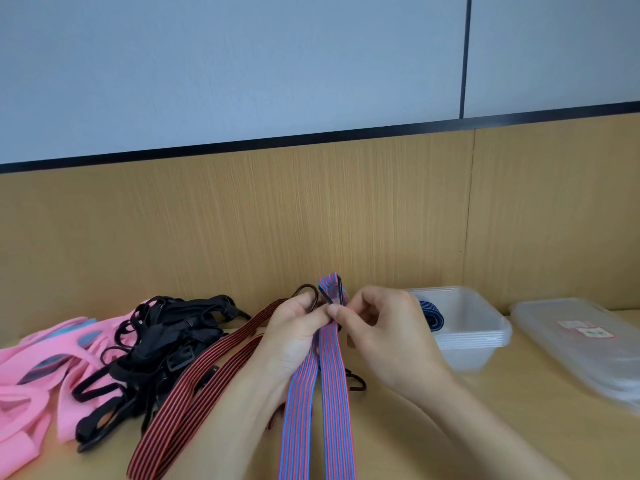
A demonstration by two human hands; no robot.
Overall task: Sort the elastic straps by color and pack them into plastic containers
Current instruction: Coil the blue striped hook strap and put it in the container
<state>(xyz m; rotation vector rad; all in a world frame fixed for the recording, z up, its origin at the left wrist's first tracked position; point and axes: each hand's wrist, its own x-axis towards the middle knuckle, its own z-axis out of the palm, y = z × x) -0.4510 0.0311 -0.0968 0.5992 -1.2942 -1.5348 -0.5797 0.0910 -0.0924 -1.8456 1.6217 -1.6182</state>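
Pinching the blue-and-red strap (333,375) below its loop, left hand (294,337) and right hand (384,336) each have a closed grip.

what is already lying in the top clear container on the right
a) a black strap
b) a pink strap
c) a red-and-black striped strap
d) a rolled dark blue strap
d: a rolled dark blue strap sits in the clear container, while the pink straps, black straps and red-and-black striped strap all lie outside it, off to its left.
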